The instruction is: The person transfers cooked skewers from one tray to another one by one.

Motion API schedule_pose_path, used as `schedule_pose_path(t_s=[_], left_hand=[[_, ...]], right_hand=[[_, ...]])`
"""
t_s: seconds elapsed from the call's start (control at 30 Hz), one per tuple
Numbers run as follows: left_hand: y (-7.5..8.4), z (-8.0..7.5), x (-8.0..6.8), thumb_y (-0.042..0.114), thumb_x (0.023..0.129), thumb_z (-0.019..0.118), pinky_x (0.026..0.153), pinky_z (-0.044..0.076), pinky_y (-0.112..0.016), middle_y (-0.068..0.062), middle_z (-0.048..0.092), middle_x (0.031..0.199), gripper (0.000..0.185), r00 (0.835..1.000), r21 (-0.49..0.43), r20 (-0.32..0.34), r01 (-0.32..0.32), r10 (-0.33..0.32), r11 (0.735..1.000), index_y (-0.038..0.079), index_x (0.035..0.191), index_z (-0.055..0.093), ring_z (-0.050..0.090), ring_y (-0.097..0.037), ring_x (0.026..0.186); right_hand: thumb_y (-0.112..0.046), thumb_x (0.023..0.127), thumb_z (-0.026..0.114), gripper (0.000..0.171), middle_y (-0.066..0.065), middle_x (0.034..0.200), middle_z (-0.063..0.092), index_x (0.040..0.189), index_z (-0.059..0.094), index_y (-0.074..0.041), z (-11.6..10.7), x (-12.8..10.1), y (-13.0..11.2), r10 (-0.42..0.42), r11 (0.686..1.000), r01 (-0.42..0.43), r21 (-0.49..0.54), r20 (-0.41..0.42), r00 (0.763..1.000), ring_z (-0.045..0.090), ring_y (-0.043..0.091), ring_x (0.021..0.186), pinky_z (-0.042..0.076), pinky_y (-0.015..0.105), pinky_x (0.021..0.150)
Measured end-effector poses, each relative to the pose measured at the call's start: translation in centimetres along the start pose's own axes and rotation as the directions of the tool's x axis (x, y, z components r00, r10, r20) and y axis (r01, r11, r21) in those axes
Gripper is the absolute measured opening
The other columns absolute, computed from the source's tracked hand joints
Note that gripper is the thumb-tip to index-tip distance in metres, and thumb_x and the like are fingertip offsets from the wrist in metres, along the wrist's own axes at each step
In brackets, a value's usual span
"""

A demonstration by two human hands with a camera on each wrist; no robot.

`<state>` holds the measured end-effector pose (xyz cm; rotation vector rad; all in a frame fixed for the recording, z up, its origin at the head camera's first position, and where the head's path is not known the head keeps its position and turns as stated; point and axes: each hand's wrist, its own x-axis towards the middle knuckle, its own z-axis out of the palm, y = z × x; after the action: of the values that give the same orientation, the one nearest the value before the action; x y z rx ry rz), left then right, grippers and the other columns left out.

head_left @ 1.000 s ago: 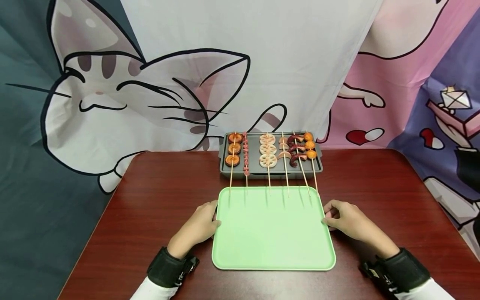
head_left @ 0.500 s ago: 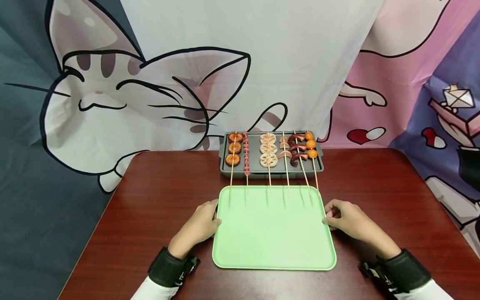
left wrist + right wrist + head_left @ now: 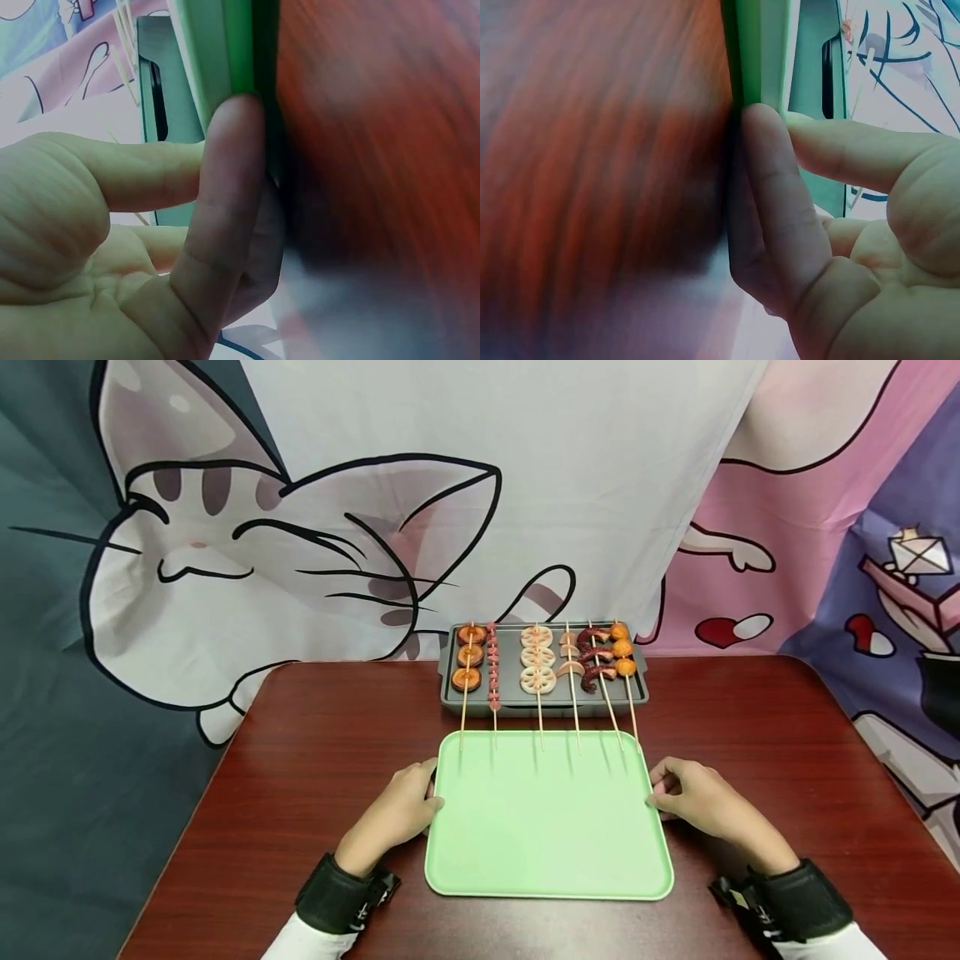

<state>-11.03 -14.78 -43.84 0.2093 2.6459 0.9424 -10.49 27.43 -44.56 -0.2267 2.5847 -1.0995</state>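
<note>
A light green rectangular tray (image 3: 551, 827) lies in front of the person on the table. At its left edge the left hand (image 3: 401, 802) pinches the rim, thumb on top and fingers beneath, as the left wrist view shows with the tray side (image 3: 214, 52). Across from it, the right hand (image 3: 697, 797) grips the right edge the same way; in the right wrist view its fingers (image 3: 780, 180) press the tray's side (image 3: 769, 60). Both hands' remaining fingers are partly hidden under the tray.
Behind the tray stands a grey grill pan (image 3: 513, 700) with several food skewers, among them lotus root slices (image 3: 537, 680) and octopus pieces (image 3: 597, 674). Their sticks point toward the tray's far edge. The dark red table (image 3: 300, 735) meets a cartoon-printed cloth (image 3: 585, 468) at the back.
Tray and both hands stay nearly where they were. The right wrist and its black band have shifted slightly to the left.
</note>
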Motion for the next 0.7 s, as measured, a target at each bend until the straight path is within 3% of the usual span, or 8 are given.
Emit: schedule_pose_path(t_s=[0.2, 0.4, 0.5, 0.6, 0.7], left_hand=[[0.1, -1.1, -0.4, 0.005, 0.098, 0.067, 0.059, 0.042, -0.027, -0.005, 0.055, 0.078, 0.061, 1.0, -0.023, -0.003, 0.016, -0.016, 1.0, -0.011, 0.151, 0.041, 0.05, -0.016, 0.061], [0.4, -3.3, 0.2, 0.012, 0.101, 0.064, 0.07, 0.048, -0.029, -0.006, 0.064, 0.091, 0.054, 0.992, -0.053, -0.111, -0.07, 0.064, 0.996, -0.011, 0.147, 0.047, 0.056, -0.015, 0.075], [0.6, -3.8, 1.0, 0.015, 0.104, 0.06, 0.075, 0.055, -0.032, -0.012, 0.07, 0.104, 0.049, 0.988, -0.148, -0.131, -0.103, 0.083, 0.984, -0.009, 0.145, 0.051, 0.065, -0.02, 0.084], [0.6, -4.2, 1.9, 0.014, 0.106, 0.056, 0.082, 0.063, -0.037, -0.024, 0.069, 0.116, 0.045, 0.991, -0.314, -0.096, -0.123, 0.098, 0.941, -0.011, 0.144, 0.051, 0.072, -0.031, 0.096], [0.5, -4.3, 2.8, 0.01, 0.108, 0.052, 0.09, 0.063, -0.039, -0.033, 0.063, 0.126, 0.044, 0.995, -0.487, -0.041, -0.099, 0.09, 0.868, -0.013, 0.145, 0.048, 0.072, -0.037, 0.106]], right_hand=[[-0.009, 0.091, 0.074, 0.019, 0.007, 0.086, 0.067, 0.103, 0.064, 0.002, -0.1, 0.2, 0.0, 0.013, 0.998, -0.014, 0.066, 0.027, 1.0, 0.068, 0.016, 0.076, 0.061, 0.025, 0.065], [-0.011, 0.091, 0.076, 0.023, 0.008, 0.088, 0.067, 0.106, 0.064, 0.003, -0.2, 0.2, 0.3, 0.021, 0.994, -0.025, 0.102, 0.036, 0.999, 0.067, 0.016, 0.076, 0.061, 0.026, 0.066], [-0.01, 0.092, 0.075, 0.023, 0.008, 0.088, 0.066, 0.106, 0.063, 0.004, -0.2, 0.2, 0.5, 0.022, 0.993, -0.027, 0.112, 0.038, 0.999, 0.067, 0.016, 0.076, 0.062, 0.027, 0.066], [-0.009, 0.092, 0.074, 0.022, 0.009, 0.088, 0.066, 0.106, 0.063, 0.004, -0.1, 0.3, 0.6, 0.022, 0.992, -0.026, 0.121, 0.037, 0.999, 0.067, 0.016, 0.076, 0.062, 0.027, 0.066], [-0.008, 0.093, 0.074, 0.022, 0.009, 0.089, 0.066, 0.107, 0.063, 0.005, 0.0, 0.4, 0.7, 0.021, 0.991, -0.026, 0.132, 0.039, 0.999, 0.067, 0.015, 0.077, 0.062, 0.026, 0.066]])
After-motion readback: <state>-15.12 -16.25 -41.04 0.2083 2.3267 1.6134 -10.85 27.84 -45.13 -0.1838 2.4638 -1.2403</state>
